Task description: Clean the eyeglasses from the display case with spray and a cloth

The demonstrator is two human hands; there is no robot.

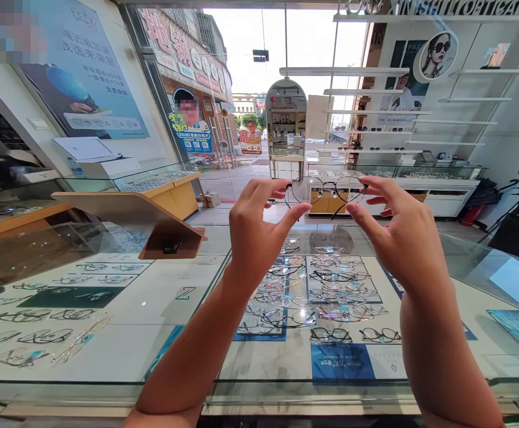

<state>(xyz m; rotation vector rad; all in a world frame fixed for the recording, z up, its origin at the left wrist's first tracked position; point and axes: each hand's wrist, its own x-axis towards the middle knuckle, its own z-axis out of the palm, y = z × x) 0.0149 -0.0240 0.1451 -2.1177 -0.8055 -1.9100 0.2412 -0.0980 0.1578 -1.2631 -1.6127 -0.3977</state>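
Left hand (259, 223), right hand (404, 232): fingers (292, 217) clamped on glasses (334, 192), twelve o'clock. I judge uneven pull could bend them; slip, drop onto counter (129, 339).

The eyeglasses (335, 192) bridge the gap between left hand (259, 229) and right hand (399, 232); below them, open air runs down to the counter's (165, 291) glass top. Left of the left hand, a tilted wooden board (129, 208) obstructs sideways passage.
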